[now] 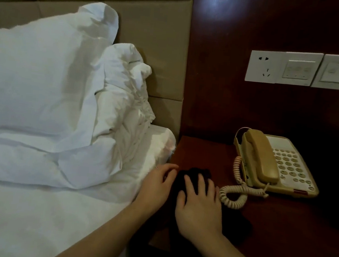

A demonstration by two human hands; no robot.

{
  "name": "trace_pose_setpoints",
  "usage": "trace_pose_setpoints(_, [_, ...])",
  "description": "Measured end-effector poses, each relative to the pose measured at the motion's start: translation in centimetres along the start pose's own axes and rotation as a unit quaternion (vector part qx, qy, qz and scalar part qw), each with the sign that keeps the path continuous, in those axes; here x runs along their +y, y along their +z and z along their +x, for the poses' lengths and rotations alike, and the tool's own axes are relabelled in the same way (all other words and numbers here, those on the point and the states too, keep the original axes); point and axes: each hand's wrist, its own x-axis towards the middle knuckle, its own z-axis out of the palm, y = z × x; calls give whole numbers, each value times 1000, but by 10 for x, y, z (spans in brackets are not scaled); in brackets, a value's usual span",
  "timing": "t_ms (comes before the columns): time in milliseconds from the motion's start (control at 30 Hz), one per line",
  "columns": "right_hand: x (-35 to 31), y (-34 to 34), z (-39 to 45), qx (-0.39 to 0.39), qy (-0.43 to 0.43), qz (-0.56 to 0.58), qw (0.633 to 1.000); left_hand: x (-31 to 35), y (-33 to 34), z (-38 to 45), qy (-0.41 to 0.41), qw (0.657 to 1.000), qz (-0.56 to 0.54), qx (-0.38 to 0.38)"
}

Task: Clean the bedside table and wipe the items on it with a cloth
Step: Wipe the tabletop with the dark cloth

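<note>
A dark cloth point(196, 173) lies on the reddish-brown bedside table point(279, 228) near its left edge. My right hand point(197, 205) lies flat on the cloth with fingers spread. My left hand point(158, 184) rests beside it at the table's left edge, fingertips touching the cloth's left side. A beige corded telephone point(275, 162) sits at the back right of the table, handset on its cradle, its coiled cord point(233, 193) trailing toward my right hand.
A bed with white sheet point(32, 214) and pillows point(45, 79) adjoins the table on the left. A padded headboard point(163, 34) stands behind. White socket and switch plates point(284, 68) are on the dark wood wall panel. Dark objects lie at the far right.
</note>
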Motion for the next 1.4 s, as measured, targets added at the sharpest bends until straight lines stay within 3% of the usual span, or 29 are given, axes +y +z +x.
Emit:
trace_pose_setpoints(167, [23,-5,68,-10,76,-10,997,-12,8,-6,66,991,116,20])
trace_pose_setpoints(300, [27,-7,138,-2,152,-44,987,-11,6,-5,32,995,70,59])
trace_pose_setpoints(500, [17,-3,212,1,151,-62,987,-15,12,2,15,997,54,55])
trace_pose_setpoints(700, [4,2,212,-15,49,-65,997,-13,13,2,13,997,63,52])
trace_pose_setpoints(967, [-20,6,237,-1,162,-70,984,-12,11,0,2,998,50,44])
trace_pose_setpoints(1167, [-17,17,194,7,110,-78,991,-9,11,1,-6,998,45,36])
trace_pose_setpoints(1400, [-24,5,240,-23,150,-81,985,-7,5,1,-14,999,-18,47])
